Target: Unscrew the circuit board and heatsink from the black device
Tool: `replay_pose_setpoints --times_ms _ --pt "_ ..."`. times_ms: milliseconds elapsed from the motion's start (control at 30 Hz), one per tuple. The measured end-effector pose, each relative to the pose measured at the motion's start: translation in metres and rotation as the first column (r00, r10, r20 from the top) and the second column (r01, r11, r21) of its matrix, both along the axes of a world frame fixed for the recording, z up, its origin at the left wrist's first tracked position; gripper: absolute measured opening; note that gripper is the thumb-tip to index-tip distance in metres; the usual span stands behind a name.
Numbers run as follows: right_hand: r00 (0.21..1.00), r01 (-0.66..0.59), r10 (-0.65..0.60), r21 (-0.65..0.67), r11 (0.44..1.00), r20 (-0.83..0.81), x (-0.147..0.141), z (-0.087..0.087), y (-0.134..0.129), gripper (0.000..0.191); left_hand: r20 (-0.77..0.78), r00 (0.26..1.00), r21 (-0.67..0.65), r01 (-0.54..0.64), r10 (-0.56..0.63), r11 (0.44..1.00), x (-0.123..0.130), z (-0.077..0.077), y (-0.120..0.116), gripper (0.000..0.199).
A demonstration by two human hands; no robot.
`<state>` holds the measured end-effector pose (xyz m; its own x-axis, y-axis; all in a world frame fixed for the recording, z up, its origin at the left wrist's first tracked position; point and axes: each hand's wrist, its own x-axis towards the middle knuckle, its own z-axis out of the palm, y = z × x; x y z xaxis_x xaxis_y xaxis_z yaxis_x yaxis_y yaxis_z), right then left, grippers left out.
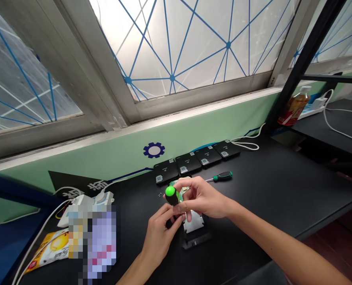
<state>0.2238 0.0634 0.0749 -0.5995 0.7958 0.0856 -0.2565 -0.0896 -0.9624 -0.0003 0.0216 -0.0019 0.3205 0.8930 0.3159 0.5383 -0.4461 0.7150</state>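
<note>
Four black cases (196, 158) are being left in a row along the back edge of the table (282, 190), all shut and untouched, while a fifth unit (193, 233) is being worked over at the middle of the table, just in front of them! A green circuit board (185, 192) is being exposed there above a silver plate (193, 223). A screwdriver (172, 196) with a green knob is being held upright right over the board, its handle being pinched by the fingers of the right hand (201, 196), so that hand is narrow and closed. The left hand (159, 237) is being kept curled just beneath, and whether the handle is being gripped by it too cannot be told. Tiny screws (159, 194) are being left loose on the table beside the board, and a second screwdriver (223, 176) is lying near the row of cases. So far, one unit is being shown opened up, and four are shut.
</note>
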Motion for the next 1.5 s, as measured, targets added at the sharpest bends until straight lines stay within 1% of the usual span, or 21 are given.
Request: replay_pose_setpoints --times_ms 67,133,200,267,300,400,467,567,700,800,900,1033,1133,1200,1400,1500 --pt "0.998 -0.068 0.068 -0.011 0.998 -0.008 0.001 0.002 -0.001 0.044 -0.003 1.000 0.036 -0.018 0.018 0.999 0.000 0.001 0.001 0.049" --pt "0.994 -0.111 0.111 -0.004 0.994 -0.016 0.001 0.003 -0.004 0.043 -0.001 1.000 0.063 -0.023 0.023 0.998 0.000 0.001 0.001 0.054" --pt "0.995 -0.096 0.097 0.024 0.995 -0.034 -0.001 0.003 -0.006 0.038 -0.002 1.000 0.068 -0.020 0.020 0.997 -0.001 0.001 0.001 0.050" --pt "0.997 -0.055 0.059 0.065 0.996 -0.054 -0.005 0.000 -0.008 0.035 -0.007 1.000 0.053 -0.020 0.020 0.998 -0.001 0.000 0.001 0.041" --pt "0.997 -0.038 0.043 0.081 0.996 -0.065 -0.007 -0.001 -0.008 0.036 -0.003 1.000 0.036 -0.020 0.020 0.999 -0.001 0.000 0.001 0.036" --pt "0.995 -0.030 0.037 0.075 0.997 -0.095 -0.011 -0.006 -0.008 0.053 0.034 0.999 -0.040 -0.020 0.021 0.999 -0.001 0.000 0.000 0.023" --pt "0.994 -0.030 0.035 0.049 0.998 -0.104 -0.013 -0.007 -0.008 0.058 0.052 0.998 -0.079 -0.022 0.026 0.997 0.000 0.001 0.000 0.019" --pt "0.994 -0.015 0.015 0.008 1.000 -0.104 -0.012 -0.008 -0.008 0.055 0.035 0.999 -0.057 -0.019 0.021 0.998 -0.001 0.000 0.000 0.020" --pt "0.998 0.011 -0.011 -0.006 1.000 -0.063 -0.009 -0.010 -0.008 0.057 -0.008 1.000 -0.024 0.015 -0.015 1.000 -0.003 -0.001 0.001 0.030" --pt "0.998 0.012 -0.011 0.012 1.000 -0.059 -0.009 -0.013 -0.008 0.054 -0.040 0.999 0.009 0.020 -0.020 1.000 -0.005 -0.002 0.002 0.036" --pt "0.995 0.043 -0.040 0.027 0.999 -0.090 -0.011 -0.014 -0.008 0.049 -0.059 0.998 0.044 0.010 -0.007 0.999 -0.005 -0.001 0.001 0.037" --pt "0.994 0.074 -0.070 0.046 0.996 -0.082 -0.012 -0.010 -0.010 0.040 -0.073 0.997 0.033 0.014 -0.012 0.999 -0.004 0.000 0.000 0.039" --pt "0.996 0.081 -0.076 0.095 0.992 -0.051 -0.010 -0.007 -0.011 0.029 -0.075 0.997 0.025 0.032 -0.030 0.999 -0.004 0.001 0.000 0.034" --pt "0.997 0.070 -0.066 0.102 0.992 -0.039 -0.009 -0.005 -0.010 0.024 -0.069 0.997 0.025 0.038 -0.036 0.999 -0.004 0.001 0.001 0.029" --pt "0.998 0.018 -0.014 0.075 0.997 -0.064 -0.006 -0.001 -0.007 0.021 -0.068 0.997 0.021 0.034 -0.032 0.999 -0.002 0.005 0.000 0.026" --pt "0.999 0.008 -0.003 0.096 0.995 -0.053 -0.005 0.002 -0.010 0.022 -0.071 0.997 0.014 0.034 -0.033 0.999 -0.002 0.006 -0.001 0.028"
